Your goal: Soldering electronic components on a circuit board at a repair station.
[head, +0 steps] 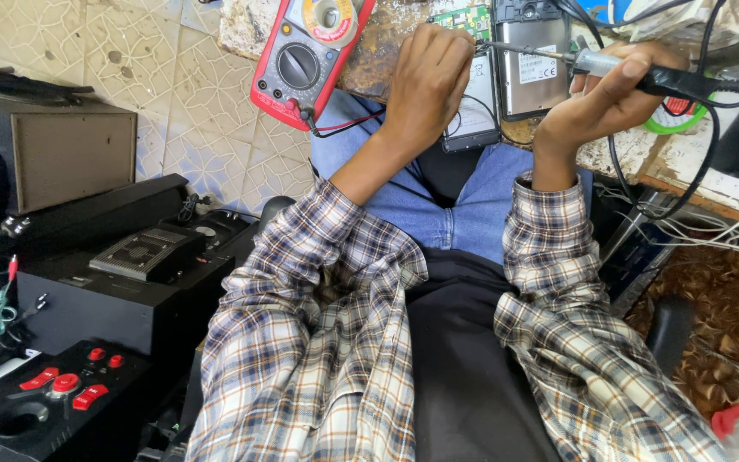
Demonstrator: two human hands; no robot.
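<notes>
At the workbench edge, the right hand (609,90) clasps a soldering iron (643,75) lying crosswise, tip pointing left toward the opened phone (506,68) that the left hand (425,77) presses, fingers curled, beside a red multimeter (305,56).

The multimeter (310,53) at top centre has a glossy red plastic shell, the soldering iron (635,75) at upper right a bare metal shaft and matt black grip, the bench (380,51) looks rough and worn, and the shirt (318,359) is soft checked cloth.
</notes>
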